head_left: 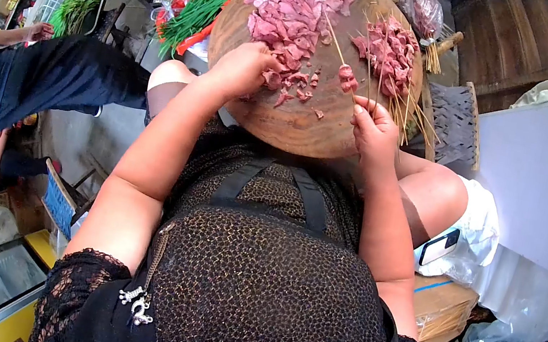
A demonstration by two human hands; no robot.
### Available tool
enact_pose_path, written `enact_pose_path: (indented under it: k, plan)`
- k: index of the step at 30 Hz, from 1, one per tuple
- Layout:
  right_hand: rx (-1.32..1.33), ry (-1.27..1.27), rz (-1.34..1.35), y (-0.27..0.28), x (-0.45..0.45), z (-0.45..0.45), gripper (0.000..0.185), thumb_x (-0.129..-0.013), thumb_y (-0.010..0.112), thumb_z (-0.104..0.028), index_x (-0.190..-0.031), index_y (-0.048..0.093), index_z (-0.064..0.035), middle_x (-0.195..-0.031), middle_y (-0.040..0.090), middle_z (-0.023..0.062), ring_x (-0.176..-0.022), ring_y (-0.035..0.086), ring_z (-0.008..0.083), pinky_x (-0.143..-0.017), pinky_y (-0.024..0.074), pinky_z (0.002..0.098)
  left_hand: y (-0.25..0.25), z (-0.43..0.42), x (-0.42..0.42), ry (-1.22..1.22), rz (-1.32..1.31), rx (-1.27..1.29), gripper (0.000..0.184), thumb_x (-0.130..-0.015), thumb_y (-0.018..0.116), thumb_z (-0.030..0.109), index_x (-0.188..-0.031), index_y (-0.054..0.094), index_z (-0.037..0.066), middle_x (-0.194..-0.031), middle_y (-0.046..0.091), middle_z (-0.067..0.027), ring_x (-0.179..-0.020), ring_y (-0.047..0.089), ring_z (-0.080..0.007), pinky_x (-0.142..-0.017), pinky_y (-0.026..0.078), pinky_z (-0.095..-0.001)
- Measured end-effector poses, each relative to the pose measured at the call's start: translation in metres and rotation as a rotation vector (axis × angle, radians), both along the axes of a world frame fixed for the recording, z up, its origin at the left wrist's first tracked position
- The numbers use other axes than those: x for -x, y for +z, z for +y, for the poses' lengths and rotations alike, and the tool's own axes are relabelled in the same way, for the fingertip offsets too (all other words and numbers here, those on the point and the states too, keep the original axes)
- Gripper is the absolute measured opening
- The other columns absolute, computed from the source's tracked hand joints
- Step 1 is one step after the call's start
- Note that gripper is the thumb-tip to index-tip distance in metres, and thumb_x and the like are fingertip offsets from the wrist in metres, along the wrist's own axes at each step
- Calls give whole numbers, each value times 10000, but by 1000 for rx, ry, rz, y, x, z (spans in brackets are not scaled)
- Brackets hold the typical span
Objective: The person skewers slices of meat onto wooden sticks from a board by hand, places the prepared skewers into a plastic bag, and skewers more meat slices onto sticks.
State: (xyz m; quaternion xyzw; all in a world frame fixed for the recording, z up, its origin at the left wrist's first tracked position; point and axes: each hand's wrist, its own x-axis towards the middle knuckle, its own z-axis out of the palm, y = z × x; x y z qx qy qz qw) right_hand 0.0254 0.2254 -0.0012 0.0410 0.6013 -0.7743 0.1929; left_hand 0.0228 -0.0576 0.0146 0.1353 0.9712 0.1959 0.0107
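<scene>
On the round wooden board (325, 132) lies a large pile of sliced raw meat (294, 13), with small scraps near its lower edge. My left hand (244, 69) is at the lower left of this pile, fingers bent down onto the meat; what they hold, if anything, is hidden. My right hand (374, 134), at the board's right side, pinches a thin wooden skewer (334, 39) that slants up and left. A few meat pieces (347, 78) are threaded on it, just above my fingers. Beyond lies a heap of skewered meat (389, 48), its sticks pointing down and right.
Green vegetables in a red bag (192, 21) are left of the board. A bag of meat skewers (420, 10) is at its upper right. A phone (439, 246) lies by my right leg. Another person in dark trousers (49, 73) is at the left, near a metal-framed table.
</scene>
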Motion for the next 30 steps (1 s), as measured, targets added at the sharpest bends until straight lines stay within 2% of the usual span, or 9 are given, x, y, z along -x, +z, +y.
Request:
enact_pose_path:
  k: [6, 9, 12, 13, 15, 19, 22, 25, 30]
  plan:
    - [13, 82, 15, -11, -4, -5, 195, -851, 568, -107, -1028, 592, -29, -717, 517, -43, -564, 412, 17, -500, 321, 152, -15, -3, -8, -9, 59, -43, 138, -769, 638, 133, -899, 654, 91, -892, 612, -101, -883, 583, -256, -766, 462, -348]
    - [6, 114, 14, -13, -4, -6, 195, -849, 574, -119, -1022, 599, -32, -723, 522, -44, -583, 426, 19, -507, 329, 154, -13, -2, -4, 169, -48, -256, 152, -817, 618, 162, -931, 626, 62, -862, 629, -79, -813, 607, -200, -713, 473, -313]
    - [7, 183, -24, -14, -3, -9, 198, -846, 579, -128, -1017, 602, -28, -729, 528, -44, -598, 440, 23, -522, 344, 158, -8, -3, 14, 528, -341, -1258, 167, -893, 522, 140, -992, 576, 17, -915, 637, -84, -803, 618, -160, -718, 498, -265]
    - [9, 183, -21, -14, -3, -11, 198, -846, 579, -128, -1017, 602, -28, -729, 528, -44, -598, 440, 23, -522, 344, 158, -5, -2, 15, 526, -338, -1256, 167, -893, 522, 140, -992, 576, 17, -915, 637, -84, -803, 618, -160, -718, 498, -265]
    - [-12, 226, 7, -13, -7, -14, 196, -846, 578, -131, -1009, 603, -26, -732, 534, -44, -606, 449, 26, -541, 359, 163, 2, 3, 19, 592, -383, -1541, 138, -904, 480, 104, -972, 566, 21, -951, 636, -92, -843, 620, -178, -765, 512, -293]
    - [-84, 243, -5, -15, -8, -14, 192, -844, 580, -132, -1003, 603, -25, -731, 538, -42, -617, 459, 32, -562, 375, 171, 0, 9, 21, 506, -323, -1742, 227, -905, 490, 133, -1079, 468, -12, -1077, 581, -161, -1007, 582, -283, -842, 508, -374]
    - [-75, 228, 11, -19, -7, -14, 191, -844, 580, -132, -1000, 603, -24, -727, 537, -42, -618, 460, 33, -563, 376, 173, 0, 11, 24, 519, -350, -1908, 214, -898, 504, 129, -1056, 463, -10, -1073, 566, -194, -954, 600, -318, -786, 538, -396]
    - [-69, 219, -6, -18, -7, -14, 188, -843, 580, -131, -995, 604, -24, -725, 537, -43, -619, 461, 32, -563, 376, 173, 6, 15, 23, 543, -366, -1858, 271, -913, 484, 173, -1108, 447, -13, -1099, 566, -176, -1036, 565, -304, -844, 510, -391]
    - [-108, 253, -14, -16, -6, -13, 190, -841, 578, -125, -996, 603, -18, -730, 535, -45, -620, 458, 33, -566, 377, 175, 1, 16, 23, 530, -367, -1728, 212, -912, 488, 180, -1039, 520, 13, -1052, 595, -148, -975, 595, -259, -826, 519, -371]
